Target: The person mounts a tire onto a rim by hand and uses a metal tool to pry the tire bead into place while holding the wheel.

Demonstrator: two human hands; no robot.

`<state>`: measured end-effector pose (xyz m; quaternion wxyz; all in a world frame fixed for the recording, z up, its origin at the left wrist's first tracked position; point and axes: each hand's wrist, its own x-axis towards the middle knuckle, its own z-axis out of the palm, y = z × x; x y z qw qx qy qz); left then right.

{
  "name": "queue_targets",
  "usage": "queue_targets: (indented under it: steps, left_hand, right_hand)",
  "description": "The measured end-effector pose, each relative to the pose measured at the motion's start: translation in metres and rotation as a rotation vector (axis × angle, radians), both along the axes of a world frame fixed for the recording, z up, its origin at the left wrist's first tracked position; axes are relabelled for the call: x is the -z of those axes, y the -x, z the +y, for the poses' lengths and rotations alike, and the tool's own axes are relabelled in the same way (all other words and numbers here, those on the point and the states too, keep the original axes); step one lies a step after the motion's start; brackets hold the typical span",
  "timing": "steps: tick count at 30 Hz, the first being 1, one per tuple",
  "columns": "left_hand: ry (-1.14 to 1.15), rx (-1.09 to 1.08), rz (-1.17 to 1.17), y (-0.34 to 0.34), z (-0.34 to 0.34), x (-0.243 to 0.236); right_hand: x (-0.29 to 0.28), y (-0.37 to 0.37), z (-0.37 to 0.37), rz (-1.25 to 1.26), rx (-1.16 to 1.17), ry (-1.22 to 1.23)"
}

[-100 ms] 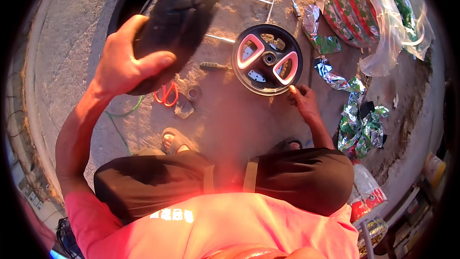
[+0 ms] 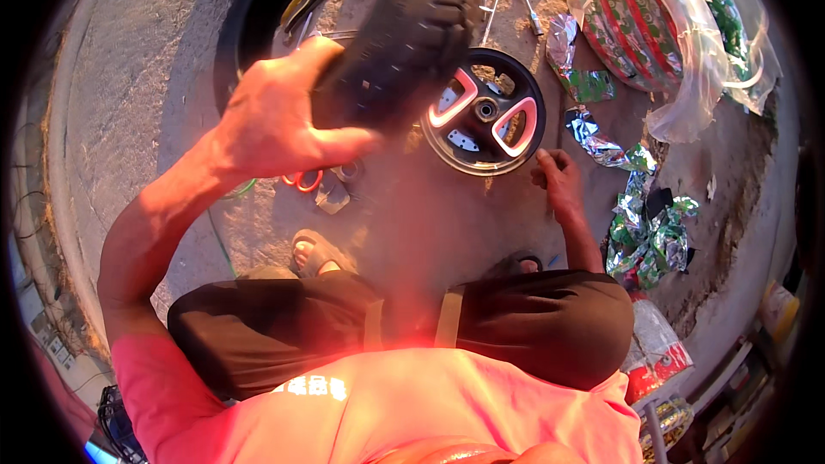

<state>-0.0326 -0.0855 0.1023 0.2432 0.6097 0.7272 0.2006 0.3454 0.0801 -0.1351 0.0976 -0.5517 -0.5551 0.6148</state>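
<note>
As left hand (image 2: 275, 120) grips tyre (image 2: 412, 26), wheel (image 2: 484, 112) below

Bare ground (image 2: 481, 215) lies open between the wheel rim (image 2: 484, 112) and the knees; crumpled foil wrappers (image 2: 649, 228) crowd the right, scissors (image 2: 301, 180) the left

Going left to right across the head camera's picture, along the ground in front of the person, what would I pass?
Left hand gripping the black tyre → red-handled scissors → black wheel rim → right hand → crumpled foil wrappers.
</note>
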Motion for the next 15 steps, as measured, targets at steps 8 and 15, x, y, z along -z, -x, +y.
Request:
queue_targets:
  steps: [8,15]
  left_hand:
    - [-0.158,0.542,0.060,-0.097,0.043,0.088]
    - [0.005,0.564,-0.013,-0.131,0.044,0.127]
  right_hand:
    - [-0.051,0.019,0.044,0.865,0.351,0.484]
    - [-0.054,0.008,0.039,0.772,0.394,0.455]
